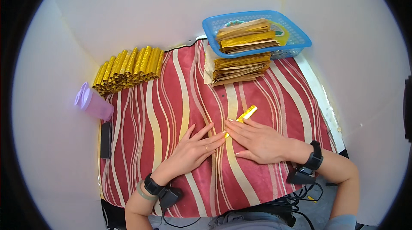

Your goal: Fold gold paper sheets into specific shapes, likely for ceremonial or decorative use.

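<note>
A narrow gold roll or folded strip of shiny gold paper (249,111) lies slantwise on the striped cloth, its upper right end showing. My right hand (264,144) rests flat across its middle, fingers stretched out and pointing left. From the other side, my left hand (195,148) reaches in with its fingers spread, and its fingertips touch or nearly touch the strip's lower end. The part of the strip under my right fingers is hidden. Both hands wear black wrist straps with small black boxes attached.
At the back left lies a pile of gold paper rolls (128,69), with a lilac lidded cup (96,105) and a black phone-like slab (106,140) nearby. Stacked gold and tan sheets (240,69) sit at the back beside a blue basket (296,43) holding more. Black cables hang below the front edge.
</note>
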Demonstrator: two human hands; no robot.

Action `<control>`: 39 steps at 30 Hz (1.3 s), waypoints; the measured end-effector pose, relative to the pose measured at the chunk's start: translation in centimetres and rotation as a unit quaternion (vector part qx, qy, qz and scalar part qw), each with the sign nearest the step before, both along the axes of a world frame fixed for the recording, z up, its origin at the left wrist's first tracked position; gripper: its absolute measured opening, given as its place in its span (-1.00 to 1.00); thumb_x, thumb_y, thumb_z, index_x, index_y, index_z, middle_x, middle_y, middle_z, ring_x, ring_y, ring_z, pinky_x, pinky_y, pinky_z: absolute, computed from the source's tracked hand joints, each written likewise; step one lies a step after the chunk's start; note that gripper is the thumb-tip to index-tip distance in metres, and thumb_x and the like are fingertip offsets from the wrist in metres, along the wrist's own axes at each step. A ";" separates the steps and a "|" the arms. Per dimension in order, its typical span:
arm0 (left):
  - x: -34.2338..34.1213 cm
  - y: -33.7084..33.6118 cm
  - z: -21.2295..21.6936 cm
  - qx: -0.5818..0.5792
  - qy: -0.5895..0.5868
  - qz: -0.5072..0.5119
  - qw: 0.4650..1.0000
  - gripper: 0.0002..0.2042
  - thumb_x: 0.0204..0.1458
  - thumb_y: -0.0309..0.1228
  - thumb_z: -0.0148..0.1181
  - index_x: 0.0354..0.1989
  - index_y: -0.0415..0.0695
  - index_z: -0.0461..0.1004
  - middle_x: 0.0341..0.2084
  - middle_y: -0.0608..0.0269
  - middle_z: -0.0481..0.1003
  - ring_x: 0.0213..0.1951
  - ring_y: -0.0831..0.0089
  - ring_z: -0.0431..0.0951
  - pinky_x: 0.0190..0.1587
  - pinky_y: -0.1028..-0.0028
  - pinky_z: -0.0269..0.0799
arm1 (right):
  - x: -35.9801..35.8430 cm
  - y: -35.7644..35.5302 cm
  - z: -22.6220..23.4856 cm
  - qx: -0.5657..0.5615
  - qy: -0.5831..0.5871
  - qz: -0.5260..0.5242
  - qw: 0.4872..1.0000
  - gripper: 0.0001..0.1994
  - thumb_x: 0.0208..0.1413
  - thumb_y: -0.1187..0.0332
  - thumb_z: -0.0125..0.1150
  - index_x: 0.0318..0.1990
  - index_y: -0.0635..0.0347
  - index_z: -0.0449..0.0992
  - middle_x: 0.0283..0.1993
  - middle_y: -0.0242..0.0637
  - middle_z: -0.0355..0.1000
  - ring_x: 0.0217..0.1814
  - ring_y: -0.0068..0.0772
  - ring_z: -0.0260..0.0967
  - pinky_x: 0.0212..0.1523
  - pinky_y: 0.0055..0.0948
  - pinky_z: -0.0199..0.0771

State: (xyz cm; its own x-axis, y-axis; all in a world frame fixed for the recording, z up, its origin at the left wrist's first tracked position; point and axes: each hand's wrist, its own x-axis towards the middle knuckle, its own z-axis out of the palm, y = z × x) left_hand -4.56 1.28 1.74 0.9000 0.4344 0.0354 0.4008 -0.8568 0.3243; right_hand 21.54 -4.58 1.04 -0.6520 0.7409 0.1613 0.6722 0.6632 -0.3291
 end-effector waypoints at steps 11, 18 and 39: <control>-0.2 -0.3 0.1 0.023 -0.020 0.003 1.000 -0.53 0.04 -0.44 0.18 0.19 0.06 0.40 0.25 0.44 0.32 0.34 0.18 0.16 0.32 -0.14 -0.06 | 4.8 2.1 0.4 -0.033 -0.046 -0.039 0.998 -0.42 0.32 0.13 -0.17 0.38 0.27 0.04 0.46 -0.09 -0.02 0.53 -0.24 -0.17 0.48 -0.07 -0.29; 0.0 -1.0 0.0 0.049 -0.015 0.017 0.999 -0.55 0.05 -0.44 0.16 0.17 0.03 0.42 0.25 0.40 0.32 0.35 0.19 0.16 0.33 -0.12 -0.09 | 5.4 2.6 0.7 -0.057 -0.032 -0.014 0.998 -0.38 0.30 0.04 -0.11 0.40 0.18 0.04 0.47 -0.10 -0.04 0.53 -0.23 -0.17 0.47 -0.06 -0.21; 4.4 0.1 2.2 -0.031 -0.149 0.230 0.961 -0.65 0.02 -0.30 0.28 -0.06 -0.24 0.53 -0.27 0.15 0.53 -0.33 0.31 0.55 -0.24 0.41 0.44 | 4.2 3.4 1.2 0.006 0.164 -0.237 0.958 -0.71 0.12 0.35 0.18 -0.04 0.29 0.40 0.01 -0.08 0.37 -0.01 -0.07 0.38 -0.07 -0.22 0.42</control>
State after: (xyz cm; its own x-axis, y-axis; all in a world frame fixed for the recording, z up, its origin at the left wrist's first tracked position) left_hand -0.16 1.38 3.91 0.5663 0.7935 0.2227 0.6137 -0.5864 0.5287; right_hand 25.79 -1.20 2.23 -0.1559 0.9376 0.3107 0.7601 0.3148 -0.5685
